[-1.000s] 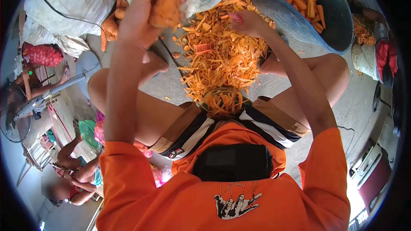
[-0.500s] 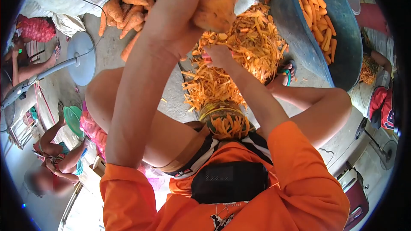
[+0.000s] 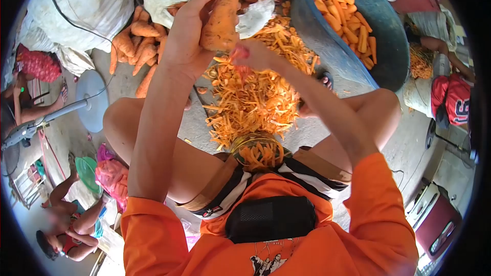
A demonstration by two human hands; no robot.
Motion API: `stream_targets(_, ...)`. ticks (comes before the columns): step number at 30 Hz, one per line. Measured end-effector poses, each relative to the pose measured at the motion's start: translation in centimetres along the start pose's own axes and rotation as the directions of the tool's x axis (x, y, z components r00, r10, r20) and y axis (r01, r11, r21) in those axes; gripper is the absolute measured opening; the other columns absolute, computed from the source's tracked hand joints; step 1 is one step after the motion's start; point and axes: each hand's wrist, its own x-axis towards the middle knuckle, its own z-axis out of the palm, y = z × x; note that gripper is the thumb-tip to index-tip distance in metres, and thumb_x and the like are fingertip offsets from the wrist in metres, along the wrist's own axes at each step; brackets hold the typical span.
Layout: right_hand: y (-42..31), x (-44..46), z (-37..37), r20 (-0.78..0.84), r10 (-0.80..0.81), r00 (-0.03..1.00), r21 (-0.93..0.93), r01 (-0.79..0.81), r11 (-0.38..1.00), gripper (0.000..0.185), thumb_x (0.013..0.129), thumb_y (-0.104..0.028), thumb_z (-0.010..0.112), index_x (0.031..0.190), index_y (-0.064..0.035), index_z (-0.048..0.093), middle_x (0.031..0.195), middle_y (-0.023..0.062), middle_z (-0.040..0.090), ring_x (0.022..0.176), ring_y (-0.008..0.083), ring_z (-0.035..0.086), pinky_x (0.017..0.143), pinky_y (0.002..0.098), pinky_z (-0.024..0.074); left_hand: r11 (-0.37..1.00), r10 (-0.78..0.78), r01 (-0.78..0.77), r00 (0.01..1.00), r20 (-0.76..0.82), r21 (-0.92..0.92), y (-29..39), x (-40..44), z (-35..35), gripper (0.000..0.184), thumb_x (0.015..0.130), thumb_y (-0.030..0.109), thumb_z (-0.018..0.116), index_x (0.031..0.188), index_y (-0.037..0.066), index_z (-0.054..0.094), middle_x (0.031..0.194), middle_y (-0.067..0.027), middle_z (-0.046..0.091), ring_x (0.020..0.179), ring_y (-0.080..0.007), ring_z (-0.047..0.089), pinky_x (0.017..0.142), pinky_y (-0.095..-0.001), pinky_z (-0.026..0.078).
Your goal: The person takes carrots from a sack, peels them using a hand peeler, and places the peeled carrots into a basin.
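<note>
My left hand (image 3: 188, 33) is closed around a large, dirt-specked carrot (image 3: 220, 23), which it holds upright with the narrow end up. Just below and right of the carrot's thick end is my right hand (image 3: 258, 55), smeared by motion. Its fingers are closed on a red-handled peeler (image 3: 240, 53), whose blade I cannot make out. Under both hands lies a wide heap of orange peel strips (image 3: 250, 97) on the floor. Nearer me, more strips lie on top of a yellowish round container (image 3: 258, 140) between my legs.
A blue tub (image 3: 327, 46) with peeled carrots (image 3: 353, 20) stands at the upper right. Unpeeled carrots (image 3: 138, 43) lie at the upper left by white sacks (image 3: 84, 7). A grey fan (image 3: 92, 94) is on the left. Other people sit at both sides.
The view has shifted, so the tub and heap appear further left. My left hand still grips the carrot, now more upright. My right hand has come up close to the carrot's thick end.
</note>
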Motion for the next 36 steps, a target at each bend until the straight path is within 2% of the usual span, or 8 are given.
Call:
stream_targets(2,-5.8,-1.2,-6.0,-0.028,0.270,0.962,0.035,-0.269,0.963,0.037,0.091,-0.022,0.077,0.123,-0.0071,0.065,0.116,0.0064,0.074,0.088,0.0158,0.071,0.069,0.0350,0.0605,1.000,0.011,-0.011,1.000,0.007,-0.004,-0.9,0.3,-0.1,0.046,0.108,0.032,0.049,0.144,0.006,0.057,0.114,-0.0050,0.064,0.090,-0.0161,0.063,0.072,-0.0356,0.056)
stream_targets(6,-13.0,-5.4,-13.5,-0.383,-0.054,0.922,0.059,0.082,0.995,0.042,0.095,-0.022,0.077,0.129,-0.0086,0.056,0.104,0.0024,0.070,0.067,0.0067,0.065,0.048,0.0198,0.0482,0.998,0.053,-0.054,0.998,-0.039,-0.037,-2.3,-0.1,1.6,0.041,0.108,0.029,0.053,0.141,0.006,0.058,0.109,-0.0046,0.065,0.090,-0.0172,0.063,0.074,-0.0365,0.056)
stream_targets(11,-17.7,-9.8,-14.6,-0.510,-0.110,0.853,0.217,0.252,0.943,0.040,0.098,-0.026,0.075,0.131,-0.0120,0.056,0.099,0.0025,0.071,0.062,0.0030,0.062,0.044,0.0168,0.0421,0.986,-0.042,0.019,0.990,-0.137,-0.165,-5.0,-0.7,2.9,0.031,0.106,0.032,0.059,0.130,0.011,0.062,0.101,-0.0035,0.066,0.089,-0.0174,0.065,0.074,-0.0381,0.056)
stream_targets(15,-17.6,-9.9,-12.1,-0.443,-0.057,0.895,0.318,0.216,0.923,0.040,0.093,-0.019,0.081,0.125,-0.0092,0.060,0.097,-0.0003,0.068,0.068,0.0039,0.063,0.055,0.0185,0.0486,0.931,-0.200,0.190,0.980,-0.001,-0.310,-5.9,-1.2,3.9,0.025,0.107,0.029,0.056,0.123,0.010,0.062,0.102,-0.0033,0.066,0.090,-0.0185,0.066,0.075,-0.0385,0.056)
stream_targets(18,-18.1,-9.9,-10.2,-0.460,-0.345,0.818,0.000,0.388,0.922,0.048,0.080,-0.013,0.091,0.119,-0.0068,0.064,0.101,-0.0009,0.068,0.089,0.0046,0.061,0.080,0.0236,0.0533,0.938,-0.150,0.166,0.986,0.076,-0.304,-6.3,-1.0,4.9,0.025,0.109,0.027,0.051,0.122,0.008,0.060,0.102,-0.0060,0.067,0.089,-0.0203,0.067,0.074,-0.0396,0.057)
stream_targets(29,-17.9,-9.7,-11.0,-0.376,-0.502,0.779,-0.229,0.447,0.865,0.038,0.083,-0.013,0.090,0.112,-0.0042,0.068,0.095,-0.0035,0.066,0.088,0.0055,0.061,0.080,0.0242,0.0529,0.974,-0.141,0.131,0.989,-0.043,-0.182,-6.6,-1.1,5.6,0.026,0.108,0.023,0.045,0.123,0.005,0.056,0.103,-0.0113,0.065,0.090,-0.0256,0.067,0.070,-0.0418,0.058)
stream_targets(31,-18.1,-8.8,-10.6,-0.464,-0.510,0.724,0.005,0.578,0.816,0.034,0.082,-0.022,0.091,0.098,-0.0042,0.067,0.079,-0.0061,0.059,0.074,0.0046,0.054,0.069,0.0240,0.0483,0.963,-0.143,0.146,0.989,0.026,-0.225,-6.5,-0.5,4.8,0.026,0.108,0.023,0.045,0.122,0.005,0.056,0.104,-0.0114,0.064,0.094,-0.0264,0.066,0.073,-0.0430,0.056)
stream_targets(36,-19.5,-9.7,-10.0,-0.397,-0.487,0.778,0.006,0.533,0.846,0.031,0.085,-0.011,0.088,0.105,-0.0053,0.065,0.094,-0.0059,0.064,0.089,0.0029,0.060,0.079,0.0216,0.0502,0.948,-0.159,0.178,0.983,0.094,-0.262,-6.0,-1.0,4.8,0.025,0.107,0.022,0.045,0.120,0.003,0.056,0.105,-0.0119,0.065,0.096,-0.0266,0.065,0.074,-0.0432,0.055)
